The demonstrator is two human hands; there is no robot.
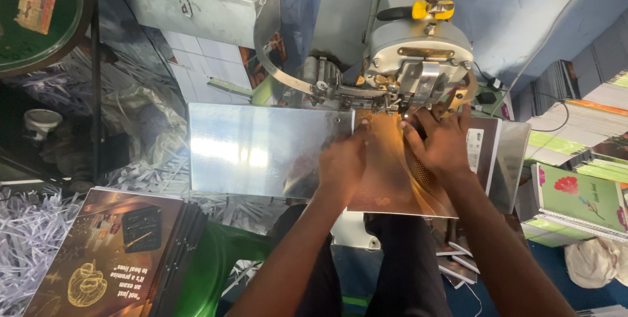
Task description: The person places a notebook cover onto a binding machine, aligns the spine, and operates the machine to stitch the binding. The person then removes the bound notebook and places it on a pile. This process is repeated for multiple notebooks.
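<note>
Under the stitching machine, I press a brown booklet flat on the steel table with left hand and right hand spread, holding nothing, a stack apparently awaiting.

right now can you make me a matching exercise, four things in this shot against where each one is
Things:
1. brown book cover
2. metal box
3. stack of dark books
4. green notebook with a flower

Places:
A. lower left, beside shredded paper
B. right edge, on a pile
C. under both hands, on the shiny plate below the machine head
D. top, behind the plate

Pairs: 1-C, 2-D, 3-A, 4-B. The left hand and right hand both press on the cover.
</note>
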